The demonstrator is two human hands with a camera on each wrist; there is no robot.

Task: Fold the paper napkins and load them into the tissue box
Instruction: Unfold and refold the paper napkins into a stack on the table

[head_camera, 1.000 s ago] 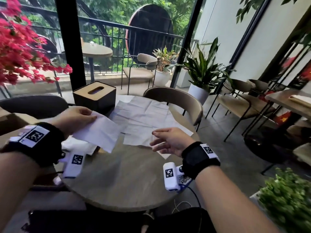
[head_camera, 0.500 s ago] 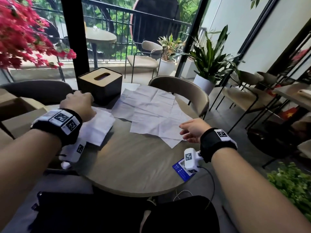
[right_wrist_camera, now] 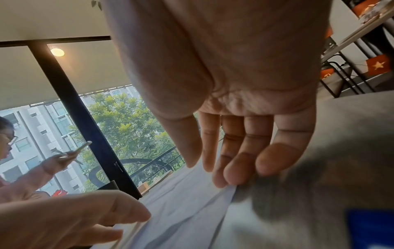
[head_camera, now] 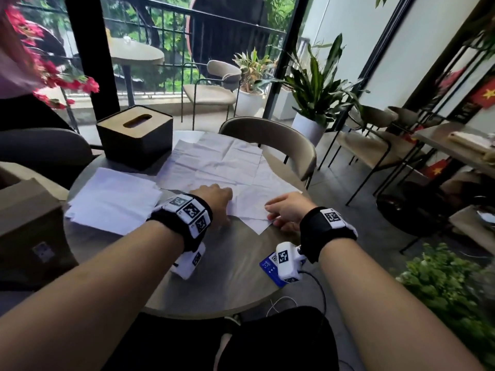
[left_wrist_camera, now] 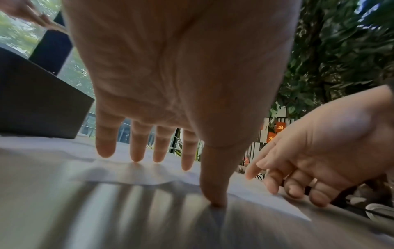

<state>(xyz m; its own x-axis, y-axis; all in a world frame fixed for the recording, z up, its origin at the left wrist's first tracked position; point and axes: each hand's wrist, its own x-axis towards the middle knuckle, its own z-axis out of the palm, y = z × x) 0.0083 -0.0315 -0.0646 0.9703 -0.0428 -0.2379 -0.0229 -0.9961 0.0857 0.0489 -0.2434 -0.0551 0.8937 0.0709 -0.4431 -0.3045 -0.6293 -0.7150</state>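
Observation:
A dark tissue box (head_camera: 134, 133) with a wooden slotted lid stands at the back left of the round table (head_camera: 214, 290). Several unfolded white napkins (head_camera: 219, 167) lie spread in front of it. A stack of folded napkins (head_camera: 115, 199) lies on the left. My left hand (head_camera: 225, 207) is flat on the near left edge of the spread napkins, fingers (left_wrist_camera: 136, 151) straight and thumb tip down. My right hand (head_camera: 270, 212) touches the near corner of the nearest napkin (head_camera: 257, 223). Its fingertips (right_wrist_camera: 226, 176) rest on that slightly raised corner (right_wrist_camera: 231, 190), with the thumb apart.
A beige chair (head_camera: 281, 145) stands behind the table and a cardboard box (head_camera: 26, 218) to the left. A blue card (head_camera: 269, 266) lies at the table's near edge under my right wrist. Potted plants (head_camera: 316, 89) stand at the right. Another person (right_wrist_camera: 6, 143) holds a phone at the left.
My left hand has let go of the folded napkin, now on the left stack, and moved right onto the spread napkins. My right hand has shifted slightly to the near corner.

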